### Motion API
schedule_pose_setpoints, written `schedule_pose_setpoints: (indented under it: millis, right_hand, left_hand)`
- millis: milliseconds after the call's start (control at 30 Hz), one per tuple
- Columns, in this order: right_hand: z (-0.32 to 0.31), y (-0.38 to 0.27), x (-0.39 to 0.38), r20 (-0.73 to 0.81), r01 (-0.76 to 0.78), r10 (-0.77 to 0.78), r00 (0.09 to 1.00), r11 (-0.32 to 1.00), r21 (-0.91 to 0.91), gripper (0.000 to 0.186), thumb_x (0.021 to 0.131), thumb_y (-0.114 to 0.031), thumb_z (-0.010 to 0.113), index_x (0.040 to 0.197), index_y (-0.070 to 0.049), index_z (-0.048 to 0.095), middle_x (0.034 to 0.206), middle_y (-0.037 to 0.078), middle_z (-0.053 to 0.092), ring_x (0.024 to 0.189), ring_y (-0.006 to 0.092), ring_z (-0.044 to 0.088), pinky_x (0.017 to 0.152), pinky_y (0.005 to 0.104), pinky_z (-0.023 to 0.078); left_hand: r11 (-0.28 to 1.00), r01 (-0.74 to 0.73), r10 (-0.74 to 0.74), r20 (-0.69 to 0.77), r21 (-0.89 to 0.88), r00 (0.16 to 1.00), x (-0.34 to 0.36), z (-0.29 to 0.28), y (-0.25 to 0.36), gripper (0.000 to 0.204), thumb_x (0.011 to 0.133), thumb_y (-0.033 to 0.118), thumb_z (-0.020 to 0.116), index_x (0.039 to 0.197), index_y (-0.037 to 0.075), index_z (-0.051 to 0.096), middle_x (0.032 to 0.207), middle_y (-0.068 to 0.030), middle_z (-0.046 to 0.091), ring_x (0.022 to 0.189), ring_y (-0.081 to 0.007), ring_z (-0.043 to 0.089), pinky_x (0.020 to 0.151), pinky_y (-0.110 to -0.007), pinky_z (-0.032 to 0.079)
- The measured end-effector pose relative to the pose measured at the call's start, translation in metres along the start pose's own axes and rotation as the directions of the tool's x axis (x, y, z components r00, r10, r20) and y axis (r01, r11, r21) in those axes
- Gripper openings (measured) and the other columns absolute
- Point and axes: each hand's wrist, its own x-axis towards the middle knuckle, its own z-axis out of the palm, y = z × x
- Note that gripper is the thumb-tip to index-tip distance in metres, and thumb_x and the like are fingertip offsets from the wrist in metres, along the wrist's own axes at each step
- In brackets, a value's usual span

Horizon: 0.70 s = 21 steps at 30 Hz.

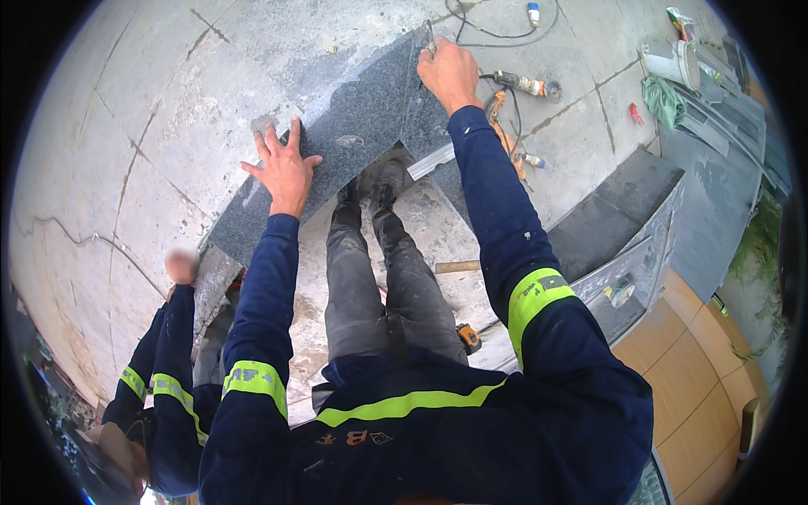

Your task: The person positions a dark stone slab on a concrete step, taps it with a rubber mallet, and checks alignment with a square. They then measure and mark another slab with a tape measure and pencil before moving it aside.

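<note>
A long dark-grey speckled stone slab lies slantwise across the floor in front of my legs. My left hand rests on its far edge with fingers spread, next to a small dark block. At the slab's far right corner, my right hand is closed, with a thin piece showing at its fingertips; what it is I cannot make out. A silver metal bar lies by the slab's near edge, below my right hand. A second dark stone piece extends toward me beside it.
At left, a co-worker's sleeve reaches to the slab's near end. Power tools with cables and an orange tool lie to the right. Dark curved stone, a white bucket, a wooden handle and a tape measure are around.
</note>
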Motion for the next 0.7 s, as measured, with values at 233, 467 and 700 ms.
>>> schedule_pose_setpoints:
  millis: [233,467,700]
  right_hand:
    - [-0.006,-0.009,-0.017,0.081,-0.013,0.013,0.997,1.000,-0.001,0.029,0.094,-0.022,0.070,0.111,0.000,0.077,0.102,0.031,0.078,0.099,0.0527,0.075,0.089,0.0589,0.060]
    - [-0.044,-0.015,-0.089,0.306,-0.121,0.109,0.946,0.992,0.021,0.031,0.095,-0.025,0.068,0.113,-0.001,0.077,0.102,0.031,0.077,0.101,0.0518,0.074,0.090,0.0567,0.058]
    - [-0.020,-0.013,-0.023,0.019,-0.024,0.023,1.000,0.998,0.058,0.032,0.096,-0.027,0.070,0.114,-0.001,0.077,0.104,0.030,0.078,0.103,0.0511,0.075,0.092,0.0582,0.059]
  left_hand:
    - [1.000,0.009,-0.009,-0.012,0.026,1.000,0.002,-0.001,-0.006,0.104,0.080,0.050,0.095,0.170,0.040,0.044,0.175,-0.0157,0.039,0.163,-0.0434,0.032,0.113,-0.091,0.029]
    - [0.999,0.007,-0.008,0.002,0.035,1.000,0.001,-0.005,-0.010,0.104,0.080,0.052,0.094,0.170,0.042,0.044,0.175,-0.0114,0.039,0.163,-0.0440,0.032,0.112,-0.092,0.028]
    - [0.999,0.012,-0.012,0.003,0.041,1.000,-0.005,-0.003,-0.014,0.105,0.079,0.052,0.095,0.170,0.042,0.044,0.175,-0.0114,0.040,0.163,-0.0446,0.032,0.113,-0.092,0.028]
